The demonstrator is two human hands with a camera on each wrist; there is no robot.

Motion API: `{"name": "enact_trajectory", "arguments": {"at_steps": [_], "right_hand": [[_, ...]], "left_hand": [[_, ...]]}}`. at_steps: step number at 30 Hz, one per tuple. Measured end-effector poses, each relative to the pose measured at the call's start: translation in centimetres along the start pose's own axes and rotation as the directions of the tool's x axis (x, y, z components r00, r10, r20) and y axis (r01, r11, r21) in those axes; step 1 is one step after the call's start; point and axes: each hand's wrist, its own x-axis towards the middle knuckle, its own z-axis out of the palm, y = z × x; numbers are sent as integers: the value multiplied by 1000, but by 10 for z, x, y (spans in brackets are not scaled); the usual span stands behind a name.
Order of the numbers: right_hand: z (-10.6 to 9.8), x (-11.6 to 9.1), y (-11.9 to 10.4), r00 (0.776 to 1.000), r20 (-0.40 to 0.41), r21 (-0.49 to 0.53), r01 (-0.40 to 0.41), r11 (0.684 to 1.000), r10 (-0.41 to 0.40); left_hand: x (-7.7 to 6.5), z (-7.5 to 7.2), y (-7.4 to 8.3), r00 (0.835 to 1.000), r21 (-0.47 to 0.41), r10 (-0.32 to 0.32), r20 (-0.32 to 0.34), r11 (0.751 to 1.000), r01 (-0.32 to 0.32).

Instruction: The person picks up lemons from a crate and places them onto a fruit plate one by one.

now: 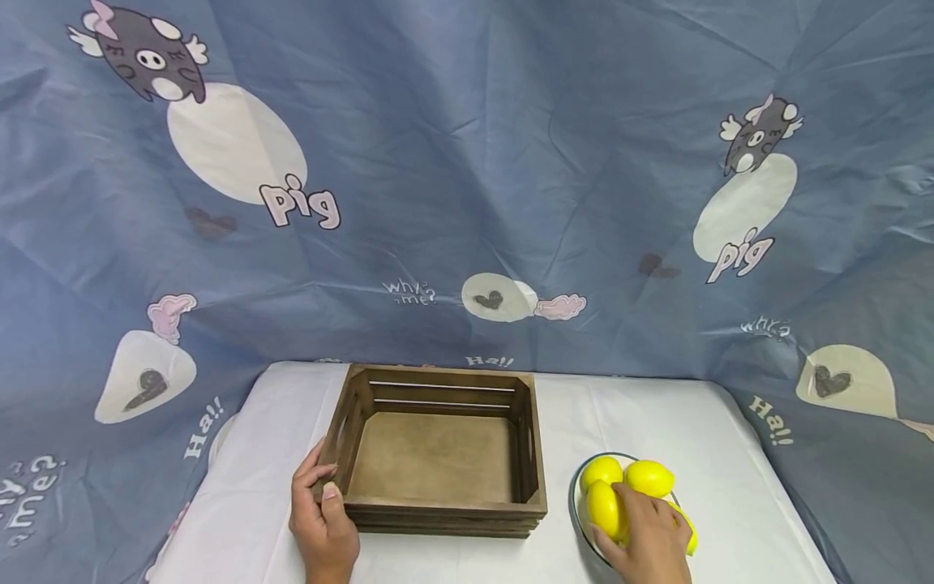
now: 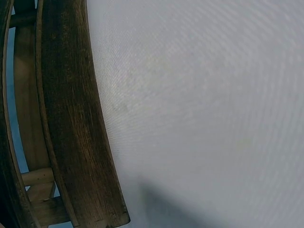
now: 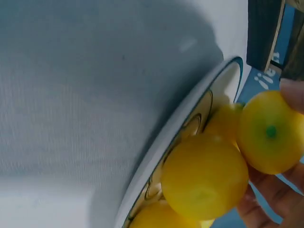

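Note:
A brown wooden crate [image 1: 441,462] with slatted sides stands on the white cloth, with nothing inside it. At its left wall, my left hand [image 1: 324,523] grips the near left corner, thumb toward the front. The left wrist view shows a dark crate slat [image 2: 76,114] close up. To the right of the crate is a bowl [image 1: 576,511] with a dark rim, holding several yellow lemons [image 1: 649,478]. My right hand [image 1: 649,535] reaches over the bowl and pinches one lemon [image 3: 273,135] between thumb and fingers. The hand partly hides the other lemons.
A white cloth [image 1: 591,414] covers the table. Behind and at both sides hangs a blue patterned curtain [image 1: 409,162], meeting the table's back edge. The bowl's patterned inner wall [image 3: 190,128] shows in the right wrist view.

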Motion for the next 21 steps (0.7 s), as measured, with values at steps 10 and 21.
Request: {"name": "enact_trajectory", "arguments": {"at_steps": [10, 21], "right_hand": [[12, -6, -7, 1000, -8, -39, 3, 999, -3], [20, -5, -9, 994, 98, -68, -37, 997, 43]], "left_hand": [[-4, -1, -12, 1000, 10, 6, -4, 1000, -6], [-8, -2, -22, 1000, 10, 1, -1, 1000, -1]]}}
